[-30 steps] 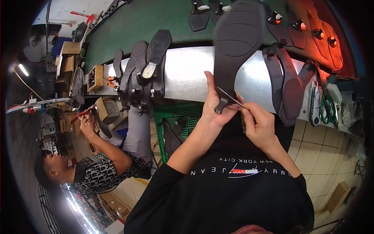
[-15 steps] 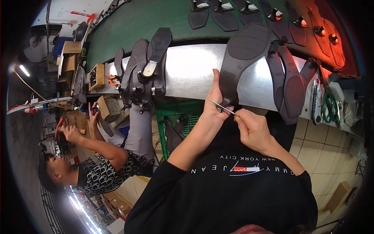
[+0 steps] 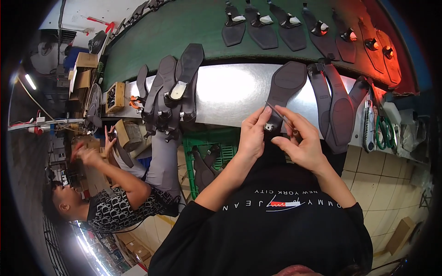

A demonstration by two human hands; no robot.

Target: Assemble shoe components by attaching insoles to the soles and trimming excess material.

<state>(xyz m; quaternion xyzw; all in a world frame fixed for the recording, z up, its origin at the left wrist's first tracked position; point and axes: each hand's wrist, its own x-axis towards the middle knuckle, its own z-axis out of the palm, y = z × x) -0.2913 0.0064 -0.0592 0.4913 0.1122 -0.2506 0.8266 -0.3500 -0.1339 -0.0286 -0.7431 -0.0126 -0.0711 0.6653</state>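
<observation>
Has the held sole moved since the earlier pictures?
Yes, the sole moved away from the green table: its toe overlapped that before, now mostly the metal strip.

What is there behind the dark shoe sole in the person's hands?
Around much of the shoe sole, the metal counter shows. The area directly behind is hidden; the left hand and right hand cover more.

A dark, square-toed sole [image 3: 288, 82] points far and slightly right; a thin tool [image 3: 278, 112] slants across its narrow near part
</observation>
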